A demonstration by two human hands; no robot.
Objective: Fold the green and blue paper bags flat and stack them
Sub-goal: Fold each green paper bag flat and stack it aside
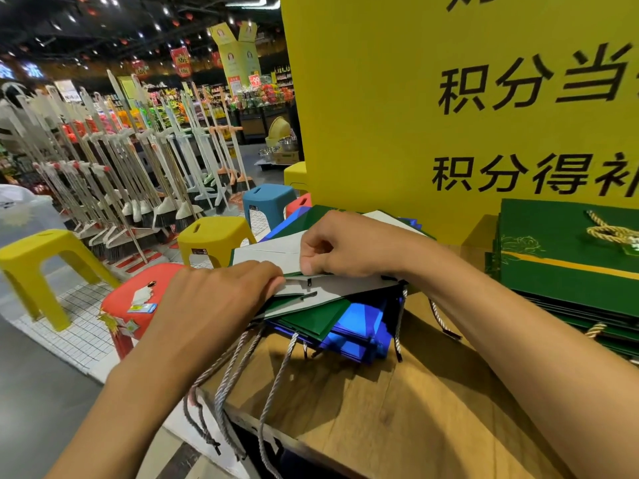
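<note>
A green paper bag [349, 288] with a grey-white inside lies half flattened on a pile of folded green bags [311, 319] and blue bags [359, 331] at the wooden table's left edge. My left hand [214, 299] grips the bag's rim at its left end. My right hand [349, 245] pinches the upper flap near the rim, fingers curled. Grey cord handles [238, 371] hang from the pile over the table edge.
A stack of flat green bags [567, 267] with gold cord lies at the right of the wooden table [415, 420]. A yellow sign board [380, 115] stands behind. Yellow, red and blue plastic stools [214, 236] and racks of brooms [121, 174] fill the aisle to the left.
</note>
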